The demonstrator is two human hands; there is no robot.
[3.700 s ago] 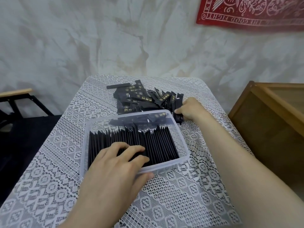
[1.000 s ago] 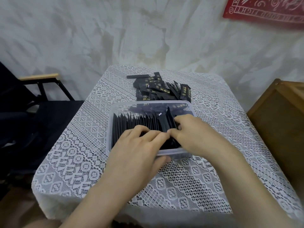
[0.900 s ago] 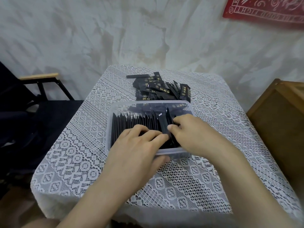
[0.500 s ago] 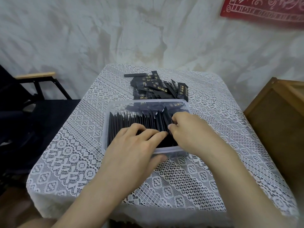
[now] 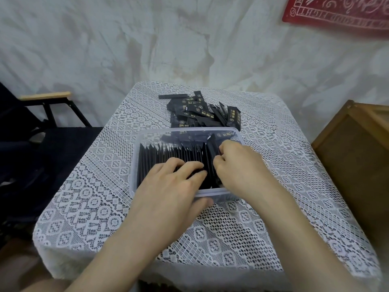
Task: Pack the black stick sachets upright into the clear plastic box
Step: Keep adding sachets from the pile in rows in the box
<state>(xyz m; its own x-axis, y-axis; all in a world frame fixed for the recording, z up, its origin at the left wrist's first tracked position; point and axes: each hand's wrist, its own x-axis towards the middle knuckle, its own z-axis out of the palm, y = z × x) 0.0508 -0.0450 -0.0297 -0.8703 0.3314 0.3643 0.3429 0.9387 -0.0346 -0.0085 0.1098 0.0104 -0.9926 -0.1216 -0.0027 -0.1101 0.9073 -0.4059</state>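
box: clear plastic box (image 5: 134, 165), mostly full
packed row (image 5: 164, 157): standing on edge inside the box
loose pile (image 5: 202, 112): just behind the box
left hand (image 5: 168, 186): flat fingers pressing the row, no grip
right hand (image 5: 235, 165): pinching sachets (image 5: 211, 152) at the box's right end
handling: probably light, slick, floppy, so pinch the flat faces near the top

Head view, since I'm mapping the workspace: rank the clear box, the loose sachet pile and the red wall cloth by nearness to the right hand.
1. clear box: right hand reaches into its right end.
2. loose sachet pile: just behind the box.
3. red wall cloth: high on the far wall.
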